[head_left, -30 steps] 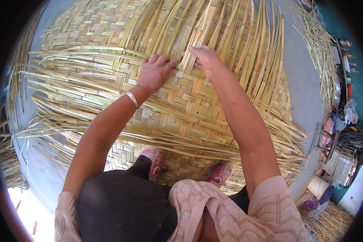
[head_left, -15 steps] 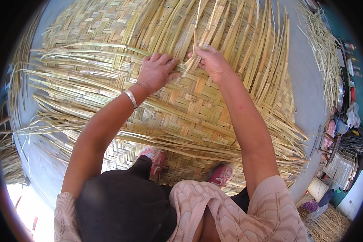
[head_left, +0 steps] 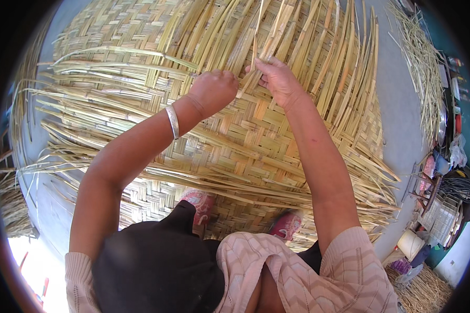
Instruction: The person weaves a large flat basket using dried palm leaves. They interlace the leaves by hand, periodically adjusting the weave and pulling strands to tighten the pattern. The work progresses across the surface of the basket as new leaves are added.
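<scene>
A large mat (head_left: pixel 258 128) woven from flattened, pale yellow-green reed strips lies spread under my hands. My right hand (head_left: pixel 279 83) pinches a few upright reed strips (head_left: pixel 251 82) near their ends, lifting them off the weave. Close on its left, my left hand (head_left: pixel 215 91) is curled into a fist against the mat, back of the hand up; its fingertips are turned away, and what they hold, if anything, is hidden. Loose crosswise strips (head_left: pixel 109 68) stick out leftward beside it. More unwoven strips (head_left: pixel 339 78) fan away from me on the far side.
My shoes (head_left: pixel 286 225) stand on the mat's near part. Bundled strips (head_left: pixel 415 68) lie on the grey floor (head_left: pixel 397 99) at right, with more strips (head_left: pixel 26 99) at far left. A white bucket (head_left: pixel 411 244), a wire rack (head_left: pixel 441 219) and a straw heap (head_left: pixel 423 289) line the right side.
My left hand has gone from fingers laid flat on the weave to a curled fist, shifting slightly right, its elbow swinging outward. My right hand keeps its pinch on the strips, almost unmoved.
</scene>
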{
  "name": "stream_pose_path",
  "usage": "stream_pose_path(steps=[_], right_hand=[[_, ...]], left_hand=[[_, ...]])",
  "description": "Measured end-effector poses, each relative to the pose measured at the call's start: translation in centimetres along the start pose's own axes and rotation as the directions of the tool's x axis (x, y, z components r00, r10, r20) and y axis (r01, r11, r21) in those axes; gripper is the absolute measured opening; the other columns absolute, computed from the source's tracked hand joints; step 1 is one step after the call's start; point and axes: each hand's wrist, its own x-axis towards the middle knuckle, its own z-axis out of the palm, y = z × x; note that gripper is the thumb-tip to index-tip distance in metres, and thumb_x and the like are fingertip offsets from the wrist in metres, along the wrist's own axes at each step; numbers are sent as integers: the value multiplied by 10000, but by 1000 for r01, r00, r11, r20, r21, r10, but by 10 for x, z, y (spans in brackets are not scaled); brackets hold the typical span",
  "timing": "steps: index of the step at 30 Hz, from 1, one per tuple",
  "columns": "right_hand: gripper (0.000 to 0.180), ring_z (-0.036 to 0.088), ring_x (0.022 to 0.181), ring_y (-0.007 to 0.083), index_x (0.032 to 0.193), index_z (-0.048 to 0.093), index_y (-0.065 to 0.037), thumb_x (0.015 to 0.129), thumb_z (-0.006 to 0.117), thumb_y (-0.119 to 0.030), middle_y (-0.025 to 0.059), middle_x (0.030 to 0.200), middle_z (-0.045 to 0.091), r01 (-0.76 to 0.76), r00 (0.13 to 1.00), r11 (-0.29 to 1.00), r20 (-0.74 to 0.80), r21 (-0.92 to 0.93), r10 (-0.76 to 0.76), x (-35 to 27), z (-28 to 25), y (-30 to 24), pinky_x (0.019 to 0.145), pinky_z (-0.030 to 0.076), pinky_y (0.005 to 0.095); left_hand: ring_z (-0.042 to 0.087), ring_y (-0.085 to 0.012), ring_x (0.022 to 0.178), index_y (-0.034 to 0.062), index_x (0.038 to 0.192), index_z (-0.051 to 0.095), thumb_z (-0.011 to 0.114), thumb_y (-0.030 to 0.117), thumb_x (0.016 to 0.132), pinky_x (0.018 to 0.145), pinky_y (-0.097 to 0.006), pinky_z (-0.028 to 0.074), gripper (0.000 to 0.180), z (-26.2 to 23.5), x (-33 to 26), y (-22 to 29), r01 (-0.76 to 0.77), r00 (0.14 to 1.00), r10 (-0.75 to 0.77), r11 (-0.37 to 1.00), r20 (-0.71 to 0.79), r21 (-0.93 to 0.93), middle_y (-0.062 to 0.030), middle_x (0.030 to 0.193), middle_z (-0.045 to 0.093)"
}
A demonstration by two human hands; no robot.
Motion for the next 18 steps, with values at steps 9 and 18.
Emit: stream_pose_path(steps=[9,18], right_hand=[[314,511,1017,159,1132,509,-68,919,618,-272,49,1019,673,13,1000,1000,16,25,-13,1,-2,3,946,356,353],[288,620,967,202,1136,532,-42,928,607,-227,95,990,667,74,991,995,110,67,-81,0,-9,5,907,451,341]], left_hand=[[645,-188,679,124,815,568,601,121,774,528,-320,530,53,6,3,3,113,988,-120,991,-97,-76,-22,756,538],[662,-265,765,109,864,597,562,178,840,632,-398,543,81,4,5,-3,290,954,-301,921,-4,-261,-64,828,584]])
